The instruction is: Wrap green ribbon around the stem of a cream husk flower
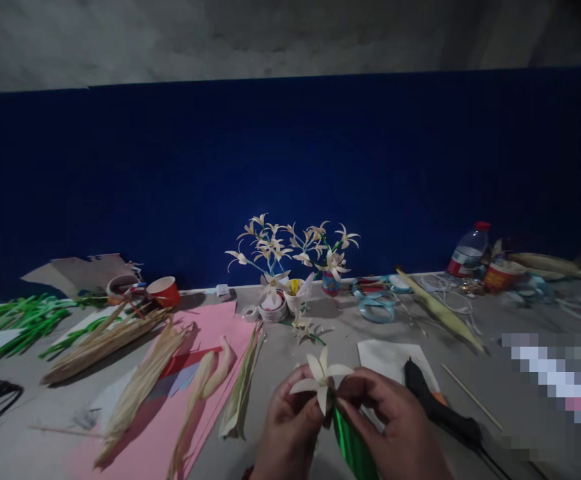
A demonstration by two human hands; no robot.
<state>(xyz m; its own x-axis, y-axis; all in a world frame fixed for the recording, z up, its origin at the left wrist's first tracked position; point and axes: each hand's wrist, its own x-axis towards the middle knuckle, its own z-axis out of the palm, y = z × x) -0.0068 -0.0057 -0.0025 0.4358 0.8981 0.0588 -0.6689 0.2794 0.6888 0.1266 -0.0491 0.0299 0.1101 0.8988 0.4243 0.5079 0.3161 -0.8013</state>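
A cream-coloured handmade flower (323, 381) with pointed petals is held up near the bottom middle. My left hand (290, 423) is closed round its base from the left, thumb against the lower petals. On the other side, my right hand (395, 420) pinches a shiny green strip (353, 443) just below the flower. Its fingertips also come close to the right petal. Where the strip meets the flower is partly hidden by the fingers. A black glue gun (440, 407) lies to the right, by a white sheet (395, 357).
Dried corn husks (137, 393) lie on pink paper (230, 327) at left, with green fuzzy stems (25, 330) beyond. Finished flowers (270, 247) stand in small containers at the back. A blue ribbon roll (375, 308), a plastic bottle (467, 253) and a thin stick (471, 397) are at right.
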